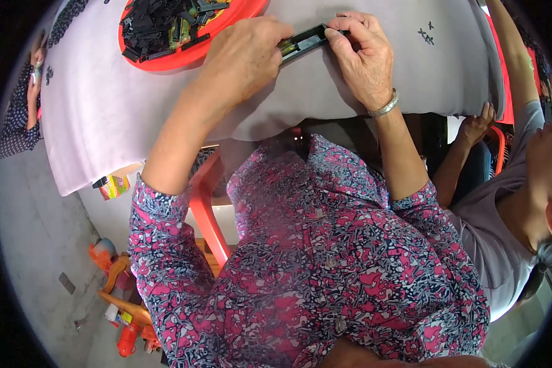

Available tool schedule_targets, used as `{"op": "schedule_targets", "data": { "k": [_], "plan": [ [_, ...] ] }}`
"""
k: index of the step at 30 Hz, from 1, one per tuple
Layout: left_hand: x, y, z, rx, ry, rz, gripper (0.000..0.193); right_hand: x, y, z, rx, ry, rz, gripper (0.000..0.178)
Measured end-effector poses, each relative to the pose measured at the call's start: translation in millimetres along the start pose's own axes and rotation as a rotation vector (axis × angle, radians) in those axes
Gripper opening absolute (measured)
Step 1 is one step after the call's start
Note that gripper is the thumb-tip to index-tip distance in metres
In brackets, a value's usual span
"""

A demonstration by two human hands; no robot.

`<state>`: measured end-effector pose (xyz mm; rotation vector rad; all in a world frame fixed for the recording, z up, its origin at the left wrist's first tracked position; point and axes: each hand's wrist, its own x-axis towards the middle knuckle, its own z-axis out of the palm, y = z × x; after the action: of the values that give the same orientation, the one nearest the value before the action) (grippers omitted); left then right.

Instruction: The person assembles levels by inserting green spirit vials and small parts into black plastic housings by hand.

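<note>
From my remote station I find both hands engaged on one item, a narrow black case (308, 43), located over the cloth-covered table (276, 113), inward from the near edge. Whether its underside touches the cloth I cannot tell. The left hand (248, 55) is curled round the case's left end, fingertips partly hidden; the right hand (365, 58) pinches the opposite end between thumb and fingers. A pale strip and something yellow-green show inside the case.

Toward the table's left side stands a red basin (159, 64) heaped with dark pieces (153, 27); small black parts (430, 41) lie toward the right edge.

Step in hand, in my judgement: close fingertip work at the case's ends. The next move calls for a firm left hold, a level case and light, precise pressure from the right thumb.
</note>
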<state>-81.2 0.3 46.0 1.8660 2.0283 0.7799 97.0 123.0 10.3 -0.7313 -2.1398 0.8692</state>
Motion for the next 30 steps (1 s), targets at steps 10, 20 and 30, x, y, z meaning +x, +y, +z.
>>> {"op": "schedule_targets", "data": {
  "k": [10,20,30],
  "plan": [
    [3,-1,-6,0.057,-0.021,0.018,0.022,10,-6,-5,-0.015,0.023,-0.066,0.014],
    [-6,16,-15,0.017,-0.04,-0.001,0.012,-1,-28,-13,0.016,0.018,-0.009,0.015],
    [-8,16,-19,-0.033,-0.06,-0.051,0.022,2,-31,-12,0.059,0.019,-0.016,0.014]
  ]
}}
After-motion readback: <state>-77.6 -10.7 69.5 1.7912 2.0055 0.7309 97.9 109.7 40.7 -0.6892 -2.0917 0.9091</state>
